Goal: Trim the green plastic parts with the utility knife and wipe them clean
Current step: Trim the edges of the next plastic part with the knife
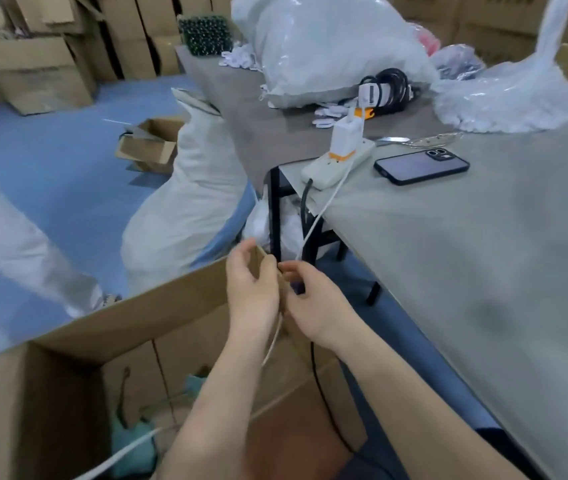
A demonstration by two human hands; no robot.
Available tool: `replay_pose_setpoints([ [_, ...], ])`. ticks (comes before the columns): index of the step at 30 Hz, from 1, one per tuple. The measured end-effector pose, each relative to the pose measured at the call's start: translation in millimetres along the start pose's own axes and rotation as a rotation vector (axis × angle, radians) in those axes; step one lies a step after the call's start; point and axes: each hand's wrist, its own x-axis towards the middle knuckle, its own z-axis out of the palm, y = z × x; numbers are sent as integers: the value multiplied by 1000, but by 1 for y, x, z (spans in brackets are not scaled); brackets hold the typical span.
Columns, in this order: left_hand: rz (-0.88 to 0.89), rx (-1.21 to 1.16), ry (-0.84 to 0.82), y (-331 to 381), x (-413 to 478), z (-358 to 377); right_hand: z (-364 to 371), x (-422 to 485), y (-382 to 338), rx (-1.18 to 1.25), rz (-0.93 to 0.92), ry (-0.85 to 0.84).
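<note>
My left hand [251, 285] grips the far corner of an open cardboard box [137, 317], fingers curled over its rim. Right beside it, my right hand [310, 299] pinches something small and dark at that same corner; what it holds is too blurred to name. A white cable [324, 202] runs down from the power strip [338, 161] on the table to the hands and on below them. Pale green parts [130, 441] lie inside the box near its bottom. No utility knife shows clearly.
A grey table [466, 254] stands to the right, carrying a phone [421, 166], coiled black cables [390, 88] and plastic bags [327, 46]. A white sack [185, 209] leans on the blue floor. Another person's leg [15, 244] is at left. Cartons are stacked behind.
</note>
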Motion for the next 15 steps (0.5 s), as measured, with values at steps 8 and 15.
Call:
replay_pose_setpoints([
  [8, 289, -251, -472, 100, -95, 128, -136, -85, 2, 442, -43, 620],
  [15, 142, -415, -1115, 146, -246, 237, -245, -244, 36, 513, 4, 1218],
])
